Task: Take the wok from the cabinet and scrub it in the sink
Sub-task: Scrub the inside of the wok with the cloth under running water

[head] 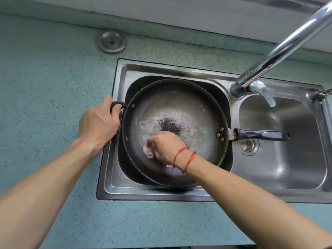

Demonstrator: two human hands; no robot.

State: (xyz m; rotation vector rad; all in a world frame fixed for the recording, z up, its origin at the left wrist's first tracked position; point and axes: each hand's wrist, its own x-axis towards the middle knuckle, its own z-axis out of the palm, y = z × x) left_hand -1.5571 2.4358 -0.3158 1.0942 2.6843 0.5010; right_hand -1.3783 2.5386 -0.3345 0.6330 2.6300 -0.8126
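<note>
A dark round wok point(188, 105) lies in the left basin of the steel sink point(115, 177). Its inside is wet and streaked with white suds around a black patch in the middle. The long black handle point(262, 135) points right over the right basin. My left hand point(99, 123) grips the small black helper handle on the wok's left rim. Inside the wok's near part, my right hand point(165, 147) holds a small pink-and-white scrubbing cloth point(147, 151), pressed against the inner surface. Red string bracelets circle that wrist.
A chrome faucet point(280, 51) reaches from the upper right to its base between the basins; no water stream shows. The right basin point(287, 168) has a drain strainer. A loose metal sink plug point(111, 41) sits on the blue speckled counter behind the sink.
</note>
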